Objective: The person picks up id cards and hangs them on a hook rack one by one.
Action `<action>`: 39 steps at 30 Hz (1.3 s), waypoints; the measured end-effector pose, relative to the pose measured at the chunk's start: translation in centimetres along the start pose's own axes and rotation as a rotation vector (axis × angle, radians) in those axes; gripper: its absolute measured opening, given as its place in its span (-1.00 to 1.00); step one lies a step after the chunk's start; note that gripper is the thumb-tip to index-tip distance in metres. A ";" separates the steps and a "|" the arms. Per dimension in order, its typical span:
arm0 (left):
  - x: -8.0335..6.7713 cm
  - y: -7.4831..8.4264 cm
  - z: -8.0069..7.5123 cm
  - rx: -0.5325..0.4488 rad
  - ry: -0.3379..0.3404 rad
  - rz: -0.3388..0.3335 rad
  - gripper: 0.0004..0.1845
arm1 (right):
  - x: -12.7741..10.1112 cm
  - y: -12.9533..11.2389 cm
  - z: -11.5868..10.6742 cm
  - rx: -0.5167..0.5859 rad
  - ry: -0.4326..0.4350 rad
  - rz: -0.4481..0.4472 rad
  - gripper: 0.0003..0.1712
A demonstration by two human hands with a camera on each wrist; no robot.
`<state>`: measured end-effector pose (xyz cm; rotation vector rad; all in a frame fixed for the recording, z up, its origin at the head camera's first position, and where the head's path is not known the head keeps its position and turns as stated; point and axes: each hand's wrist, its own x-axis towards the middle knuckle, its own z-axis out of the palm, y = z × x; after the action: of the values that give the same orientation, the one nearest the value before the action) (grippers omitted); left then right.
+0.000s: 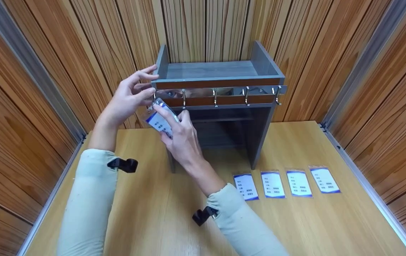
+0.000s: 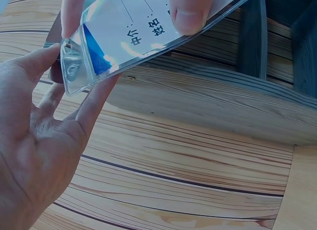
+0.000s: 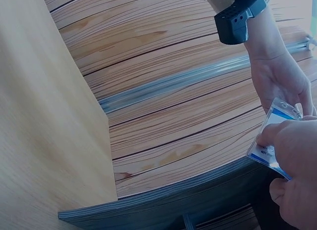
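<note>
A clear badge holder [image 1: 159,121] with a white and blue card is held up at the leftmost hook [image 1: 154,97] of a metal hook rail on a grey shelf unit [image 1: 220,82]. My left hand [image 1: 145,94] pinches the holder's clear top tab [image 2: 72,70] between thumb and forefinger. My right hand [image 1: 175,120] grips the card part from below, with its thumb [image 2: 190,13] pressed on the face. In the right wrist view the badge holder [image 3: 274,137] sits between my right hand [image 3: 296,158] and my left hand [image 3: 280,77]. The tab's hole is close to the hook; whether it is over it I cannot tell.
Several more badge holders [image 1: 272,184] lie in a row on the wooden table [image 1: 146,213], right of the shelf unit. Several other hooks [image 1: 215,98] on the rail hang bare. Wooden slat walls close in on the left, right and back.
</note>
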<state>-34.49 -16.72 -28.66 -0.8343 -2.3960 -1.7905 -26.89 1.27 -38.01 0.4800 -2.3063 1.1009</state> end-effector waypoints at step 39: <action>0.1 -0.1 -0.2 0.009 0.003 -0.007 -0.58 | -1.7 1.9 2.0 0.118 -0.116 0.005 -0.02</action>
<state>-34.66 -16.86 -28.65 -0.8225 -2.4065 -1.7802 -27.14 1.02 -41.24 0.5981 -2.3517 1.2470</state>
